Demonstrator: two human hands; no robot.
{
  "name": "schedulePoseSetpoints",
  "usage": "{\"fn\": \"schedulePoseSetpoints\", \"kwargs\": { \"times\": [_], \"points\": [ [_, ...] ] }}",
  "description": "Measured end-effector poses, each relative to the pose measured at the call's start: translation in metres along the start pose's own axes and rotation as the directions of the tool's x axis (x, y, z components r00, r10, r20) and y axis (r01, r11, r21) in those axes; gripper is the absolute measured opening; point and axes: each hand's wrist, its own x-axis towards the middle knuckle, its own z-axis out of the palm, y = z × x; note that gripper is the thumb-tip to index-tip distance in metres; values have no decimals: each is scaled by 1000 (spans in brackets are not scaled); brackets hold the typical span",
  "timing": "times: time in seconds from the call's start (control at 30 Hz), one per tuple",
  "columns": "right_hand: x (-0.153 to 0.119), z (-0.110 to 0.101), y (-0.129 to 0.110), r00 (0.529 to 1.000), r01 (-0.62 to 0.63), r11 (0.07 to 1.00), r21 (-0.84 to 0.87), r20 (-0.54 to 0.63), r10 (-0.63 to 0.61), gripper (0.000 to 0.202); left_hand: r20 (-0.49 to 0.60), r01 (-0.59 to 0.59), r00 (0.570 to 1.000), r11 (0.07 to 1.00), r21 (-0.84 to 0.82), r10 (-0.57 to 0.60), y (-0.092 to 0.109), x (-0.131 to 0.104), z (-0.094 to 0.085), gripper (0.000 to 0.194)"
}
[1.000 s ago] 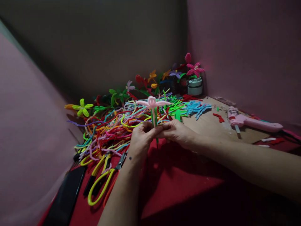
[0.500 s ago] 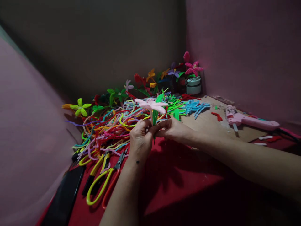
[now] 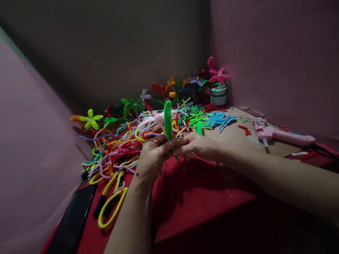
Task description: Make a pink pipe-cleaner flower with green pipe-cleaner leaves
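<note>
A pale pink pipe-cleaner flower (image 3: 151, 120) is held by its stem in my left hand (image 3: 152, 155), its head tilted away. Against the stem stands a long green pipe-cleaner leaf (image 3: 167, 119), pinched near its base by my left thumb and fingers. My right hand (image 3: 195, 145) is closed at the leaf's lower end, thumb and fingertips touching the left ones. Thin dark wires hang below my left hand. The exact grip is partly hidden by the fingers. Another green leaf (image 3: 198, 128) shows just behind my right hand.
Loose colourful pipe cleaners (image 3: 116, 144) heap behind my hands. Yellow-handled scissors (image 3: 112, 208) and a black flat object (image 3: 71, 218) lie left. A pink glue gun (image 3: 286, 137) rests on a board (image 3: 219, 135) at right. Finished flowers (image 3: 90, 120) line the wall.
The flower has turned and tipped away to the left, so the green leaf now faces me. My left wrist has shifted left and covers part of the scissors.
</note>
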Motion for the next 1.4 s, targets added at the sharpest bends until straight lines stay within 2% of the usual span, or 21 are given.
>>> {"fn": "schedulePoseSetpoints", "kwargs": {
  "times": [0.1,0.27,0.4,0.57,0.7,0.8,1.0,1.17,1.4],
  "points": [
    [0,-3,1,996,-13,999,38,84,10,16,65,39,997,993,-109,-32,0,-1,-3,15],
    [-2,-3,2,985,16,997,79,172,-30,22,158,52,987,986,-160,-26,-2,-2,-9,17],
    [-4,0,-1,992,38,998,59,118,-45,20,160,31,987,980,-198,1,-3,-1,-8,20],
    [-2,3,2,999,25,994,105,42,-30,9,115,63,993,968,-244,-36,-4,2,-7,29],
    [1,3,5,1000,14,990,142,-7,-13,11,127,57,992,956,-289,-20,-5,4,-7,22],
    [1,2,2,999,22,994,105,-35,-19,14,98,46,995,973,-228,-24,-7,5,-6,20],
    [-1,3,-2,1000,3,1000,-22,-30,-3,23,-2,64,998,998,9,-64,-9,6,-2,27],
    [0,4,4,998,-1,1000,-19,-58,0,20,-78,87,994,987,136,-77,-7,5,3,27],
    [1,3,10,994,-20,999,-48,-107,15,20,-99,40,995,996,82,-31,-2,4,5,19]
  ]
}}
